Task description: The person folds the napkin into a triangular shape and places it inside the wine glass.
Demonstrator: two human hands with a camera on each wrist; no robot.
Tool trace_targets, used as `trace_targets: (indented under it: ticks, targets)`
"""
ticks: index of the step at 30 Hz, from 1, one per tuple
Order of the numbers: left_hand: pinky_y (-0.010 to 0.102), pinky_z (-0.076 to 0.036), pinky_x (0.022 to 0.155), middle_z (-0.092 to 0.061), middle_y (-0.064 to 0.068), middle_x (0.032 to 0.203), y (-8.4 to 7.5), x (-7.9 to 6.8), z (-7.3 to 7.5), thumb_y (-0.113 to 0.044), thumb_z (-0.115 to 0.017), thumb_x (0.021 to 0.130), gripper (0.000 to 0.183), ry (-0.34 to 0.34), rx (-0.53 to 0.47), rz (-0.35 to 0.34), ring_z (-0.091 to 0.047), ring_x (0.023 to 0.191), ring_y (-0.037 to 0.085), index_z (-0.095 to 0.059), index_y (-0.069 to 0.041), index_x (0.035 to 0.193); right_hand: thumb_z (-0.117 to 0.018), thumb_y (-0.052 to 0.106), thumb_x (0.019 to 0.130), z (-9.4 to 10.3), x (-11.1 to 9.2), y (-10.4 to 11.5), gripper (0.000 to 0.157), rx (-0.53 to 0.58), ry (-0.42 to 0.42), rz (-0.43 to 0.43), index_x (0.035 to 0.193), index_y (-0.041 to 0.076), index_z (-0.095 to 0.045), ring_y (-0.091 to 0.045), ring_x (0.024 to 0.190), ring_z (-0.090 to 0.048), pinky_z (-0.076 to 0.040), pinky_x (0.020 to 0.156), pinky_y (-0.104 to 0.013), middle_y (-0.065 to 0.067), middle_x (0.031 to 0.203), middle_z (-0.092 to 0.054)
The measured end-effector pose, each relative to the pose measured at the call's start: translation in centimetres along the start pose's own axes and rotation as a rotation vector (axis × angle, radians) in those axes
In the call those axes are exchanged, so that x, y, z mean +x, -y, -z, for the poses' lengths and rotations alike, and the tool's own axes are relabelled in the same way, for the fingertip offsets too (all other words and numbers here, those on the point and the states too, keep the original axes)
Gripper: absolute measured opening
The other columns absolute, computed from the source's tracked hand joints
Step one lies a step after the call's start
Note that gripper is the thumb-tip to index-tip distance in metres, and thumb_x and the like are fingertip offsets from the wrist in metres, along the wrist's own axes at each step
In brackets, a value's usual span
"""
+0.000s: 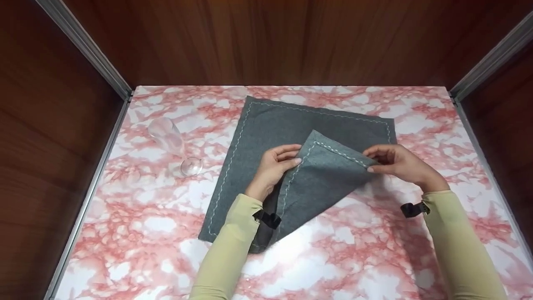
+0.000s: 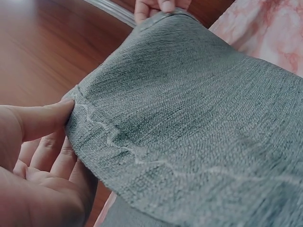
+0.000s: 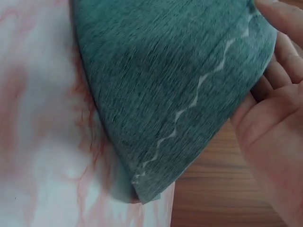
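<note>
On the red-and-white marbled tabletop [image 1: 154,250], a grey cloth [image 1: 314,171] with white zigzag stitching lies mostly flat, its near-right corner lifted and folded back over the middle. Left hand [image 1: 275,166] pinches the flap's left edge near the tip, thumb on top; right hand [image 1: 395,164] pinches its stitched right edge. Left of the cloth, apart, probably a clear stemmed glass [image 1: 168,135]; too faint to tell if upright.

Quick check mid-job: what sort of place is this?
Probably a small partitioned work booth: dark wood-look panels enclose three sides of a marble-patterned tabletop, with metal-looking strips at the corners.
</note>
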State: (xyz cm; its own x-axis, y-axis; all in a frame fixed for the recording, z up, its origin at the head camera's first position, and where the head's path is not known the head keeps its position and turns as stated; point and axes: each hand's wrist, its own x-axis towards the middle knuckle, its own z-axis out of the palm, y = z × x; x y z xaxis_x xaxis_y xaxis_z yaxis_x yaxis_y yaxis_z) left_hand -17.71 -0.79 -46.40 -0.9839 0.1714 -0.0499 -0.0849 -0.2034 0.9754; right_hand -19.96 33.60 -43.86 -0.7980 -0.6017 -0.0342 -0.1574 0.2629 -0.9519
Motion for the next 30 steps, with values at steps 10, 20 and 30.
trace_targets:
  ticks: [10, 20, 30]
  targets:
    - [0.022, -0.049, 0.074, -0.070, 0.006, 0.094, -0.4, 0.5, 1.7, 0.010, -0.067, 0.082, 0.036, -0.004, -0.117, 0.022, -0.063, 0.088, 0.013, -0.064, 0.005, 0.118, -0.064, -0.005, 0.088, 1.3, 0.7, -1.2, 0.029, -0.045, 0.020, -0.082, 0.115, -0.010, -0.059, -0.012, 0.093, -0.059, -0.052, 0.074, -0.023, -0.012, 0.103, -0.065]
    - [0.022, -0.052, 0.068, -0.069, 0.004, 0.094, -0.6, 1.0, 2.6, 0.012, -0.066, 0.082, 0.038, -0.009, -0.233, 0.089, -0.063, 0.082, 0.011, -0.064, 0.002, 0.119, -0.067, 0.003, 0.089, 2.9, 1.6, -1.4, 0.028, -0.050, -0.054, -0.107, 0.113, -0.009, -0.061, -0.011, 0.088, -0.062, -0.053, 0.074, -0.025, -0.006, 0.098, -0.068]
    - [0.023, -0.052, 0.068, -0.068, 0.008, 0.109, -0.8, 1.3, 4.1, 0.014, -0.062, 0.084, 0.044, 0.049, -0.232, 0.114, -0.064, 0.087, 0.012, -0.061, 0.000, 0.125, -0.068, 0.004, 0.088, 2.8, 2.9, -1.2, 0.028, 0.056, -0.171, -0.108, 0.114, -0.006, -0.063, -0.010, 0.087, -0.057, -0.050, 0.070, -0.023, -0.001, 0.099, -0.067]
